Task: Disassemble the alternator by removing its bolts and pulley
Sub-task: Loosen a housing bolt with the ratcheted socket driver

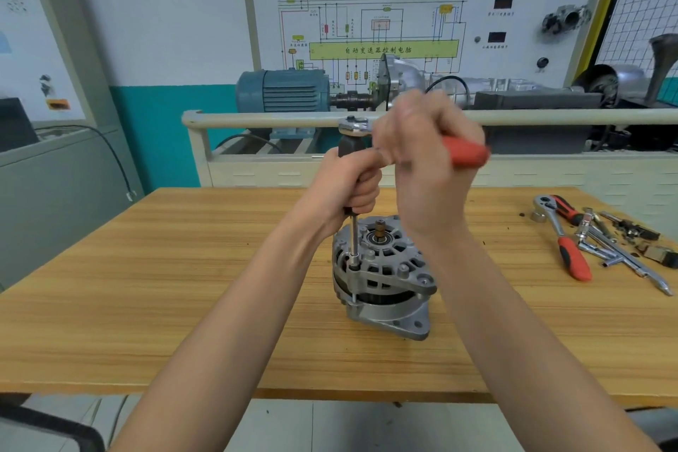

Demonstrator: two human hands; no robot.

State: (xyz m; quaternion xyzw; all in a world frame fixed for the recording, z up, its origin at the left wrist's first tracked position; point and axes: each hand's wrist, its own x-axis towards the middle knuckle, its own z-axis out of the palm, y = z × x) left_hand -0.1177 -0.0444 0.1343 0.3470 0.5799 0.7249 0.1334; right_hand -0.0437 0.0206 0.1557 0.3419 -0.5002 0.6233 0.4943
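1. The wooden table [183,305] bears the alternator [381,275], which stands upright on it, shaft end up, a little right of the table's middle.
2. A socket driver [354,231] stands upright on a bolt at the alternator's left rim, its thin steel shaft running straight up from the housing.
3. The left hand [348,183], directly above the alternator, grips the driver's black handle with its fingers curled round it.
4. The right hand [429,161], above and right of the alternator, has its fingers wrapped round the red handle of a ratchet wrench [466,154]; the wrench's head sits on top of the driver's handle. The hand is blurred.
5. To the right of the alternator, well apart from it, lie a second ratchet [565,238] with a red and black grip, steel extension bars [623,260] and small loose parts.
6. Behind the alternator, beyond the table, a blue electric motor [282,92] sits on a bench under a wiring-diagram board [381,29].
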